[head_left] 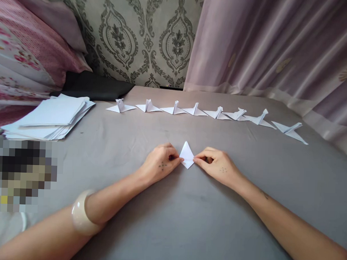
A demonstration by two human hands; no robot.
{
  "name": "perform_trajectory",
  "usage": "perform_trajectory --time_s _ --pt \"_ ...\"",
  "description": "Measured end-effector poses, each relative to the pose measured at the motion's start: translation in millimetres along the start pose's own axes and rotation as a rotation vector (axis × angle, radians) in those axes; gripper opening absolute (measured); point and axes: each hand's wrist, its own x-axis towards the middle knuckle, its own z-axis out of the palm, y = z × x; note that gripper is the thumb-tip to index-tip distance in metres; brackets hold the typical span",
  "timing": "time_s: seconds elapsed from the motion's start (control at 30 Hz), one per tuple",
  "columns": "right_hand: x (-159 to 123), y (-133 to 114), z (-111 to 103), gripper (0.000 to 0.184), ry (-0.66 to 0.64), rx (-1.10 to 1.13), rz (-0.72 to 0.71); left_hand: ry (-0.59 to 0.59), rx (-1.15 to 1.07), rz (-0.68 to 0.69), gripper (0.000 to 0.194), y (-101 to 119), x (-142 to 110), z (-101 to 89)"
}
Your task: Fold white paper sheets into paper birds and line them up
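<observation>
A small white folded paper piece (186,154), kite-shaped with its point away from me, lies on the grey sheet (187,214). My left hand (159,163) pinches its left corner with curled fingers. My right hand (216,165) pinches its right corner the same way. Both hands rest on the sheet. A pale bangle (82,218) sits on my left wrist.
Several finished white paper birds (195,110) stand in a row across the sheet beyond my hands. A stack of white paper sheets (51,116) lies at the left. Pink pillows (28,53), a black cushion (95,87) and a curtain (278,50) border the far side.
</observation>
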Motion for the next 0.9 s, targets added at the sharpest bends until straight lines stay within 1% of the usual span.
perform_trajectory --time_s 0.07,0.13,0.2,0.3,0.43,0.57,0.67,0.77,0.9 --pt "5 -3 0 0.015 0.012 -0.008 0.008 0.043 0.011 -0.001 0.015 -2 2 2.9" --pt "9 -6 2 0.013 0.02 -0.01 0.016 0.073 0.016 -0.001 0.017 -4 4 4.2" --pt "12 -8 4 0.016 0.012 -0.002 0.038 0.053 0.004 -0.003 0.022 -7 8 3.4" --pt "16 -9 5 0.025 -0.008 0.042 0.078 -0.003 -0.041 0.007 0.02 -13 14 1.0" --pt "17 -6 4 0.021 -0.02 0.098 0.09 -0.012 -0.136 0.014 0.018 -19 19 0.7" --pt "15 -2 3 0.023 -0.061 0.211 0.094 -0.015 -0.235 0.004 0.018 -22 21 1.8" --pt "16 3 2 0.024 -0.095 0.299 0.092 -0.022 -0.245 -0.015 0.013 -21 21 1.3" --pt "17 6 0 0.024 -0.127 0.269 0.073 -0.036 -0.226 -0.02 0.009 -20 20 -0.3" --pt "17 5 -6 0.024 -0.149 0.18 0.083 -0.055 -0.202 -0.021 0.01 -18 19 -2.7"
